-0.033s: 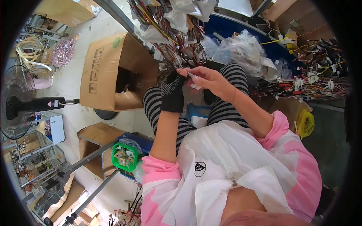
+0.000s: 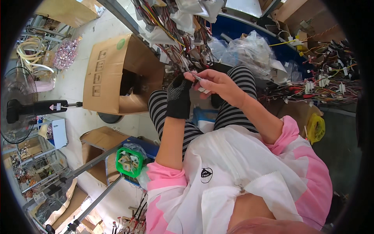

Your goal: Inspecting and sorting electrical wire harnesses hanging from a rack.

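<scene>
My left hand point(image 2: 179, 93), in a black fingerless glove with pale dots, is pinched closed over my lap. Close against it, my bare right hand point(image 2: 220, 85) is closed too, thumb against fingers. Between the two sets of fingertips runs a thin grey wire point(image 2: 197, 77), leading up toward the hanging wire bundle point(image 2: 191, 45); its end is too small to make out. A small white piece point(image 2: 203, 90) shows under my right fingers, and I cannot tell whether it is held. White plastic wraps point(image 2: 183, 21) cover parts of the bundle.
An open cardboard box point(image 2: 103, 78) stands left of my knees, with a black fan point(image 2: 19, 107) beyond. Below it are a green basket point(image 2: 118, 163) of small parts and metal rails point(image 2: 95, 160). Clear plastic bags point(image 2: 251, 52) and more wire harnesses point(image 2: 323, 84) lie to the right.
Both hands have shifted very slightly, and the grey piece between the fingertips shows a little more. Both hands stay closed.
</scene>
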Tool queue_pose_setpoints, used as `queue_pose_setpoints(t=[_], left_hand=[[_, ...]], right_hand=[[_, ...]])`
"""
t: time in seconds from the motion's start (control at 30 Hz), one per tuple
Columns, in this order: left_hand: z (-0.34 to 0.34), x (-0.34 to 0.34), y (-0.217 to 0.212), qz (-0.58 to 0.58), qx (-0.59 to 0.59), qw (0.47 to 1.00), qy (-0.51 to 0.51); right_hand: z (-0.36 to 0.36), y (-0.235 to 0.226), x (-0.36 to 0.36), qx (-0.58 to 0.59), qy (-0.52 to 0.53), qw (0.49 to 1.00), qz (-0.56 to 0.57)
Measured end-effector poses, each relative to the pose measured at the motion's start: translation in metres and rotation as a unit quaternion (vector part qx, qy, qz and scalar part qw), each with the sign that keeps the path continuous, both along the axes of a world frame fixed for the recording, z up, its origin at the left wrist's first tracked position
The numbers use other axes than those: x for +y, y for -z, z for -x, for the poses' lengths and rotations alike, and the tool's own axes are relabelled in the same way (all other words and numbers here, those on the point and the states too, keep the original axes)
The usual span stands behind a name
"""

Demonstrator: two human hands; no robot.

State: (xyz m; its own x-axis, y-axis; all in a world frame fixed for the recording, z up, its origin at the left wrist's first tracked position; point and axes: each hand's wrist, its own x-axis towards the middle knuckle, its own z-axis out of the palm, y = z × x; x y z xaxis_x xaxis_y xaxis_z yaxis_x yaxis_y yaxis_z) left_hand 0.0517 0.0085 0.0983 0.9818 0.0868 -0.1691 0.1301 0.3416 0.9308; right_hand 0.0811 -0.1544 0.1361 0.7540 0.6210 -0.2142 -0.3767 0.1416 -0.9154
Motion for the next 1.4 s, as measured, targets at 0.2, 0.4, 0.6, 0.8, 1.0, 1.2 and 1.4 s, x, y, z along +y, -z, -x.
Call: queue_pose_setpoints(t=[0.2,0.4,0.6,0.8,1.0,1.2,1.4], left_hand=[[0.008,-0.008,-0.028,0.070,0.013,0.997,0.020],[0.007,-0.011,-0.026,0.138,0.003,0.987,0.077],[0.007,-0.015,-0.034,0.076,0.000,0.994,0.081],[0.009,-0.018,-0.040,-0.111,-0.005,0.993,-0.030],[0.016,-0.016,-0.029,-0.096,0.004,0.994,-0.046],[0.013,-0.005,-0.012,0.080,0.003,0.995,0.053],[0.014,0.005,-0.001,0.151,0.031,0.987,-0.047]], right_hand=[[0.004,-0.012,-0.013,0.005,-0.017,1.000,-0.012],[0.011,-0.015,-0.017,0.292,-0.070,0.932,-0.203],[0.014,0.000,-0.016,0.406,-0.111,0.850,-0.316],[0.015,-0.018,-0.009,-0.034,0.080,0.995,0.041],[0.023,-0.004,-0.003,-0.270,0.138,0.937,0.173],[0.018,0.022,-0.005,0.429,-0.061,0.856,-0.281],[0.019,0.034,0.005,0.364,-0.084,0.909,-0.186]])
